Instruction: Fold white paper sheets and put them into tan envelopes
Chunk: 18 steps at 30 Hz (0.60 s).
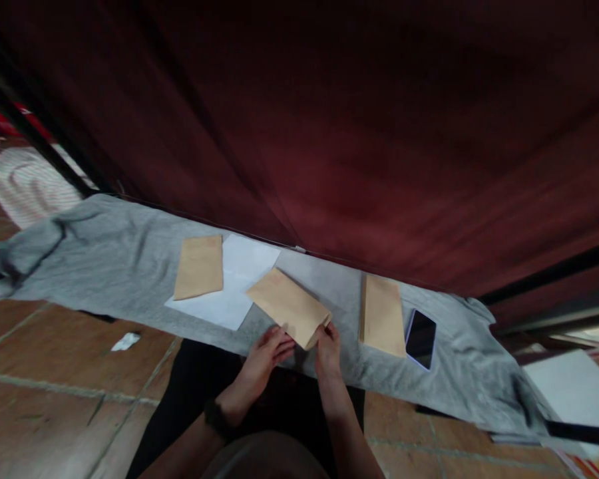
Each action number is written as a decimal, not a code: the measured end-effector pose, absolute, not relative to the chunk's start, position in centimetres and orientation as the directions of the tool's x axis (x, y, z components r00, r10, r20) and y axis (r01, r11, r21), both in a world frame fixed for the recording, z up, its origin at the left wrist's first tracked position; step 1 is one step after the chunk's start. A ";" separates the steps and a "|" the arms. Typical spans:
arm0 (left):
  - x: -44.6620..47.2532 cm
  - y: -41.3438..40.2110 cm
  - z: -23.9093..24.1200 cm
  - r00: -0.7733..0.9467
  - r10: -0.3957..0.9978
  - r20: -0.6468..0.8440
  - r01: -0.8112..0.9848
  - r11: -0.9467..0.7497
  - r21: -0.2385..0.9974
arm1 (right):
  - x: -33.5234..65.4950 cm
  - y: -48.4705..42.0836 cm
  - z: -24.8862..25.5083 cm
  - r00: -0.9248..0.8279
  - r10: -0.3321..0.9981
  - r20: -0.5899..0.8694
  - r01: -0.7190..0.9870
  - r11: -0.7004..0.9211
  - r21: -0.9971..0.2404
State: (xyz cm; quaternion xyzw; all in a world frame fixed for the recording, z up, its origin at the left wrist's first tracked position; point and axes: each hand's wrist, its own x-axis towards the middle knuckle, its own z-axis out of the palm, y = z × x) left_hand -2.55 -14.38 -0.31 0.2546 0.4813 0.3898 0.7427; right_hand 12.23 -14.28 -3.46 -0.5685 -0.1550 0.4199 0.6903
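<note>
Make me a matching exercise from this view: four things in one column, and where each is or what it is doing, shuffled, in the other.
Column one
1. Phone
2. Grey cloth
3. White paper
4. Right hand

Column two
A. Gripping the near end of the held envelope
B. Partly covered by the flat envelope
C. Just right of the envelope pile, dark screen up
D. Spread out beneath the papers

Right pairs: 1-C, 2-D, 3-B, 4-A
</note>
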 end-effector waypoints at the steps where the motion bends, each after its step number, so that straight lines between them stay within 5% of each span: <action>1: -1.9 -14.3 0.1 0.239 0.824 -0.514 -0.370 0.567 0.736 | 11.9 -14.4 -3.4 0.596 0.758 -0.266 -0.415 0.008 -0.910; 7: 0.1 -12.9 0.4 0.184 0.836 -0.517 -0.423 0.542 0.726 | 11.9 -15.5 -2.8 0.588 0.759 -0.282 -0.441 0.009 -0.897; 18: -0.1 -9.1 0.0 0.256 0.879 -0.403 -0.153 0.448 0.881 | 12.7 -16.6 -1.8 0.520 0.777 -0.355 -0.477 -0.081 -0.875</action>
